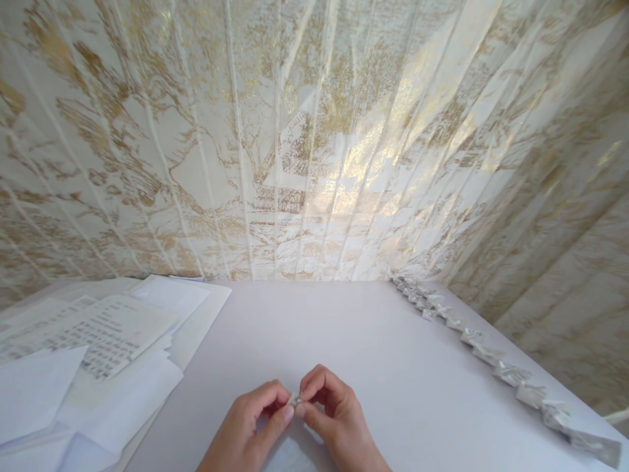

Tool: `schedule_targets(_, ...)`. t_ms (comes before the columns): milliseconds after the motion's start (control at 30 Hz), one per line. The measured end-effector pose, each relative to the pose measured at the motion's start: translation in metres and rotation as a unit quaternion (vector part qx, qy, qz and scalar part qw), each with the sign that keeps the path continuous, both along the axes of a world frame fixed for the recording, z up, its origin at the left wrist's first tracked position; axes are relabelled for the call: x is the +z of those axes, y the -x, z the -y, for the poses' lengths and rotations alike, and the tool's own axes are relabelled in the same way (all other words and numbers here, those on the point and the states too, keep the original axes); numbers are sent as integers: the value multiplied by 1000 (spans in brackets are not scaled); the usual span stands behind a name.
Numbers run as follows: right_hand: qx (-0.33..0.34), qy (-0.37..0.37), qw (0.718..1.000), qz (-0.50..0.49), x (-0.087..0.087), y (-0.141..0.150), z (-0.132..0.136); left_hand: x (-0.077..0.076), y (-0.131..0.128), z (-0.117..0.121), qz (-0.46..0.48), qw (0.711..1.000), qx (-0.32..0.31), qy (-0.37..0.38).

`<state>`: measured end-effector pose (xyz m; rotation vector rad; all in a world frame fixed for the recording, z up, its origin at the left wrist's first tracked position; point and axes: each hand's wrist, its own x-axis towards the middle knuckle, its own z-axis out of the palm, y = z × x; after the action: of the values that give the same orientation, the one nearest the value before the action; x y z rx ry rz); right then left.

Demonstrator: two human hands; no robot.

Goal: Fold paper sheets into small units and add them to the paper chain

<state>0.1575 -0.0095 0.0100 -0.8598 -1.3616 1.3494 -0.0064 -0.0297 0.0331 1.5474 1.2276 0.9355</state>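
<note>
My left hand and my right hand meet low in the middle of the view, over a white table. Both pinch one small folded piece of paper between thumb and fingertips. The piece is whitish with grey print and mostly hidden by my fingers. Both hands hover just above the tabletop near its front edge.
A stack of white and printed paper sheets covers the table's left side. A row of several small folded paper pieces runs along the right edge from back to front. A cream and gold curtain hangs behind and to the right.
</note>
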Motion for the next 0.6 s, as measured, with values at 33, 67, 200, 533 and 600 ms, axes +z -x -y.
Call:
schedule_targets(33,2,17,1000,-20,-2,0,-1,-1,0,0,1,1000,-3,0)
schedule_targets(67,9,36,999,-34,-4,0,-2,-1,1,-1,1,1000,-6,-2)
schedule_targets(200,48,79,996,-14,-2,-1,-3,-5,2,0,-39,999,-11,-33)
schedule_targets(533,-1,59,998,25,5,-2,1,-6,-2,8,-112,984,23,-137)
schedule_targets(600,-20,39,998,48,3,-2,0,-7,-2,5,-102,987,16,-124)
